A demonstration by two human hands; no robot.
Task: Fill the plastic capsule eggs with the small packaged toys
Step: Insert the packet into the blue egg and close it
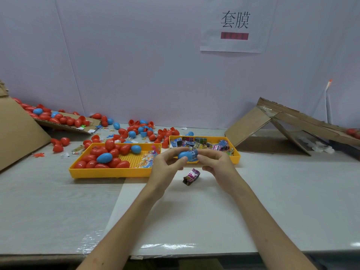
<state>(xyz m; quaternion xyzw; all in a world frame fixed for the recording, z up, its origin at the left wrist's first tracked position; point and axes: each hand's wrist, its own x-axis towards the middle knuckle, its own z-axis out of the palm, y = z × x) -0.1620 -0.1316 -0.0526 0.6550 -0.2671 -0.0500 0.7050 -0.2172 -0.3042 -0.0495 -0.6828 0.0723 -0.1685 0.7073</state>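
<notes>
Blue egg half (183, 154) is in the air just before the two yellow trays, where the left hand (165, 169) pinches it and the right hand (216, 165) pinches a small packaged toy (193, 153) against its open end. A second toy packet (191, 176) lies on the table (272, 191) under the hands. The left tray (109, 173) holds eggs, the right tray (236, 158) toy packets.
</notes>
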